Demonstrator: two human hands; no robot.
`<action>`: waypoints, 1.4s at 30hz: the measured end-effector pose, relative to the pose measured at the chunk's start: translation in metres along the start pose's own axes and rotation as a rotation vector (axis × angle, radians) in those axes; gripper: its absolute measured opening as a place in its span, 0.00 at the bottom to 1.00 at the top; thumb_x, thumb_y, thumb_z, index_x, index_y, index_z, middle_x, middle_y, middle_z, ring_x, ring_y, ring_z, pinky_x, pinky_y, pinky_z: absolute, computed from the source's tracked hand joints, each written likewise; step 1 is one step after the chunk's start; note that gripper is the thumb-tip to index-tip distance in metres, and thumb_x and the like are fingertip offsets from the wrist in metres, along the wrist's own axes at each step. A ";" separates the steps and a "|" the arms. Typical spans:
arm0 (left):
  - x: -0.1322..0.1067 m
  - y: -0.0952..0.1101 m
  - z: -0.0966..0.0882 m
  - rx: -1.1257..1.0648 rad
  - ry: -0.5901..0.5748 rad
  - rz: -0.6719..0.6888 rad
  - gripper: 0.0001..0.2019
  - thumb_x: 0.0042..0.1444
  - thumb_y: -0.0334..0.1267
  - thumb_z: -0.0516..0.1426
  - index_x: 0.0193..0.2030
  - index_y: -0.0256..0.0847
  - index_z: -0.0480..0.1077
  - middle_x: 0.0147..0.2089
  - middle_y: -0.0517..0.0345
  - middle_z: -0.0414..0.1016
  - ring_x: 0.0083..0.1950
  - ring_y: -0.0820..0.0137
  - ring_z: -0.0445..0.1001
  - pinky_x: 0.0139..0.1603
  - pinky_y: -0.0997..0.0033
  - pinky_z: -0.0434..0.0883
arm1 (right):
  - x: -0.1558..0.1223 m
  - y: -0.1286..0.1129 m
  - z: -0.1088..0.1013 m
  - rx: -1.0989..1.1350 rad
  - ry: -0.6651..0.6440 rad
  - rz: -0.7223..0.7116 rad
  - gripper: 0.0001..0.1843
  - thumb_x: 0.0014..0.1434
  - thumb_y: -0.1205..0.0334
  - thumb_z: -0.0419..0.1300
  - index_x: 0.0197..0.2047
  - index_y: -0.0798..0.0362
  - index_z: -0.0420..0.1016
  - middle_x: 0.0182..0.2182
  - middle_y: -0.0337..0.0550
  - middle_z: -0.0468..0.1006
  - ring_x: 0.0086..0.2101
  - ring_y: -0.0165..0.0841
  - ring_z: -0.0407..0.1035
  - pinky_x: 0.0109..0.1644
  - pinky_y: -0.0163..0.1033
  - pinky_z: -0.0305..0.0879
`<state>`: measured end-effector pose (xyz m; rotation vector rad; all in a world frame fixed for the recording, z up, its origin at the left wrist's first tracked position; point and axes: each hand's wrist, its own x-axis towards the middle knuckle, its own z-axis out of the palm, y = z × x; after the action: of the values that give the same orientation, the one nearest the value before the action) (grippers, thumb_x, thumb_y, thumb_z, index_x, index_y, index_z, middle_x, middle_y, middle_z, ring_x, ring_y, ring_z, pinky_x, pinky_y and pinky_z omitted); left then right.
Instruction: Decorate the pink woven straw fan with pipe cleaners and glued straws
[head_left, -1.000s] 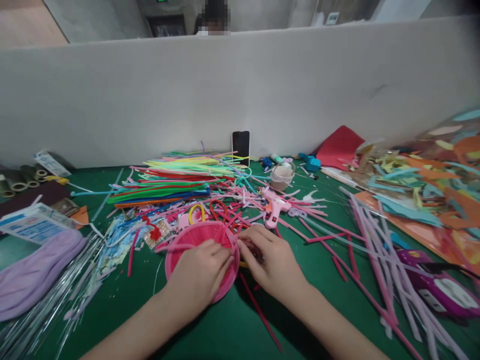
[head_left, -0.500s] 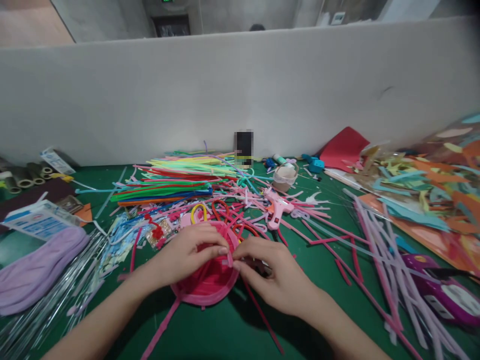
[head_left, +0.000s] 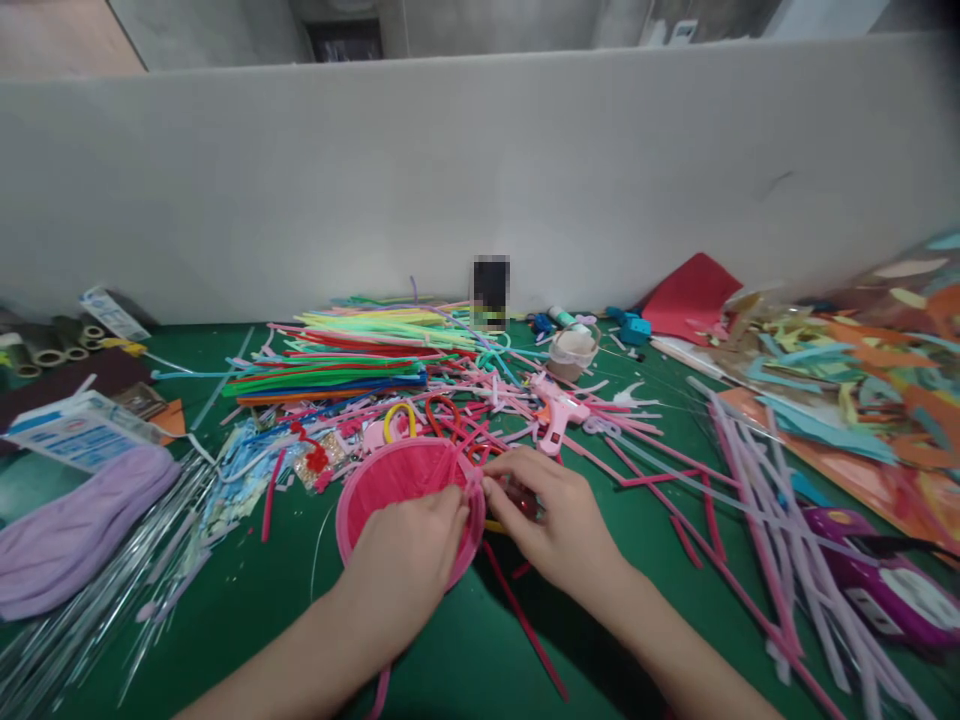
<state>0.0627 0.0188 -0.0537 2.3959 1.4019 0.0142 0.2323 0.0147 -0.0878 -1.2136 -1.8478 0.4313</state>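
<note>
A round pink disc wound from pipe cleaners lies on the green table, just in front of me. My left hand rests over its near right part, fingers curled on the rim. My right hand is at the disc's right edge, its fingers pinched together on a pink strand there. A loose pink tail hangs from under my left hand toward me. A dark red pipe cleaner lies on the table between my forearms.
A heap of coloured pipe cleaners lies behind the disc, with a pink glue gun and a small cup. Pale pink strips and paper scraps fill the right. A lilac cloth and a phone are also there.
My left hand has moved from the disc's far rim to its near right part. The disc has swung back to lie flatter, and the pink tail has shifted to the right.
</note>
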 end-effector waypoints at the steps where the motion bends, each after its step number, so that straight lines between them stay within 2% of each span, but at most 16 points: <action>1: -0.003 0.004 -0.002 0.160 -0.031 0.014 0.13 0.60 0.25 0.48 0.44 0.34 0.73 0.36 0.47 0.80 0.35 0.59 0.79 0.35 0.64 0.72 | -0.001 0.003 0.001 -0.064 -0.007 -0.012 0.07 0.64 0.67 0.55 0.40 0.55 0.74 0.35 0.46 0.77 0.34 0.34 0.72 0.38 0.37 0.67; 3: -0.010 0.009 -0.009 0.355 -0.066 0.094 0.18 0.55 0.21 0.50 0.49 0.34 0.73 0.39 0.44 0.80 0.39 0.55 0.79 0.37 0.59 0.74 | -0.002 0.006 0.001 -0.181 -0.070 -0.029 0.08 0.65 0.67 0.53 0.41 0.56 0.74 0.37 0.49 0.77 0.36 0.37 0.73 0.39 0.39 0.68; 6: -0.017 0.006 -0.024 0.405 0.045 0.236 0.17 0.55 0.22 0.52 0.48 0.36 0.74 0.39 0.46 0.80 0.41 0.54 0.78 0.40 0.57 0.74 | -0.004 0.004 -0.002 -0.206 -0.230 -0.063 0.10 0.65 0.69 0.52 0.41 0.56 0.74 0.36 0.49 0.77 0.36 0.38 0.72 0.39 0.39 0.68; 10: -0.013 -0.015 -0.050 0.232 0.153 0.306 0.11 0.59 0.25 0.51 0.37 0.39 0.74 0.36 0.53 0.78 0.38 0.60 0.75 0.38 0.64 0.69 | -0.004 -0.013 -0.010 0.016 -0.374 -0.070 0.08 0.64 0.69 0.53 0.39 0.54 0.75 0.34 0.45 0.77 0.35 0.33 0.71 0.39 0.36 0.67; 13: 0.002 -0.036 -0.057 -0.041 0.119 0.337 0.13 0.65 0.32 0.49 0.33 0.39 0.72 0.34 0.58 0.77 0.36 0.67 0.72 0.37 0.70 0.65 | -0.004 -0.022 -0.015 0.201 -0.409 -0.027 0.07 0.63 0.70 0.56 0.39 0.54 0.76 0.34 0.42 0.78 0.33 0.30 0.71 0.38 0.33 0.66; 15: 0.014 -0.048 -0.051 -0.251 0.047 0.334 0.14 0.66 0.36 0.49 0.30 0.39 0.71 0.31 0.61 0.75 0.33 0.70 0.71 0.36 0.73 0.64 | -0.004 -0.023 -0.016 0.277 -0.380 -0.002 0.06 0.62 0.69 0.57 0.39 0.53 0.76 0.34 0.41 0.78 0.32 0.28 0.71 0.37 0.31 0.65; 19: 0.036 -0.061 -0.024 -0.611 -0.107 0.287 0.16 0.65 0.44 0.51 0.29 0.38 0.70 0.26 0.63 0.70 0.31 0.71 0.70 0.36 0.75 0.65 | -0.003 -0.015 -0.014 0.330 -0.281 0.039 0.06 0.62 0.68 0.58 0.38 0.53 0.77 0.34 0.42 0.79 0.33 0.29 0.71 0.36 0.32 0.64; 23: 0.041 -0.061 -0.005 -0.715 -0.138 0.239 0.17 0.66 0.46 0.50 0.33 0.38 0.72 0.25 0.62 0.71 0.29 0.71 0.71 0.36 0.75 0.65 | -0.002 -0.009 -0.010 0.310 -0.175 0.087 0.06 0.63 0.65 0.58 0.38 0.53 0.77 0.32 0.43 0.78 0.30 0.29 0.70 0.31 0.32 0.61; 27: 0.026 -0.056 0.000 -0.561 -0.077 0.187 0.17 0.67 0.42 0.48 0.30 0.39 0.70 0.27 0.62 0.74 0.31 0.71 0.73 0.38 0.75 0.65 | -0.002 -0.011 -0.008 0.243 -0.080 0.140 0.06 0.62 0.65 0.59 0.39 0.54 0.78 0.30 0.42 0.77 0.28 0.29 0.69 0.30 0.33 0.61; 30: 0.012 -0.049 0.004 -0.391 -0.010 0.171 0.16 0.67 0.38 0.46 0.33 0.40 0.71 0.29 0.60 0.75 0.32 0.70 0.73 0.36 0.74 0.65 | -0.001 -0.015 -0.006 0.196 -0.029 0.143 0.06 0.62 0.66 0.58 0.38 0.54 0.77 0.29 0.41 0.76 0.27 0.28 0.67 0.29 0.32 0.61; 33: -0.003 -0.036 0.010 -0.143 0.037 0.166 0.14 0.66 0.34 0.46 0.39 0.40 0.73 0.33 0.55 0.77 0.34 0.67 0.75 0.34 0.72 0.67 | -0.002 -0.014 -0.003 0.141 0.004 0.129 0.06 0.62 0.66 0.58 0.37 0.55 0.77 0.29 0.41 0.76 0.27 0.29 0.68 0.31 0.33 0.63; 36: -0.017 -0.020 0.012 0.160 0.033 0.216 0.13 0.59 0.25 0.47 0.40 0.39 0.72 0.33 0.52 0.77 0.32 0.63 0.75 0.31 0.69 0.68 | -0.004 -0.011 0.000 0.083 -0.013 0.095 0.06 0.63 0.66 0.57 0.38 0.54 0.76 0.32 0.44 0.77 0.31 0.31 0.71 0.36 0.35 0.66; 39: -0.028 -0.009 0.001 0.332 0.045 0.321 0.15 0.52 0.22 0.48 0.39 0.39 0.71 0.32 0.53 0.77 0.30 0.62 0.74 0.29 0.69 0.68 | -0.007 -0.011 0.002 0.038 -0.077 0.035 0.07 0.64 0.67 0.55 0.40 0.54 0.75 0.35 0.46 0.78 0.35 0.34 0.73 0.40 0.38 0.67; 42: -0.029 -0.008 -0.021 0.374 0.104 0.404 0.13 0.50 0.22 0.49 0.37 0.39 0.70 0.29 0.54 0.75 0.28 0.64 0.72 0.27 0.70 0.65 | -0.009 -0.016 0.000 -0.017 -0.174 -0.005 0.08 0.65 0.68 0.53 0.41 0.54 0.74 0.36 0.47 0.78 0.37 0.35 0.73 0.41 0.39 0.68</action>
<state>0.0369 0.0043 -0.0319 2.9938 1.0046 -0.0224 0.2242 -0.0008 -0.0816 -1.2148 -2.0054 0.5335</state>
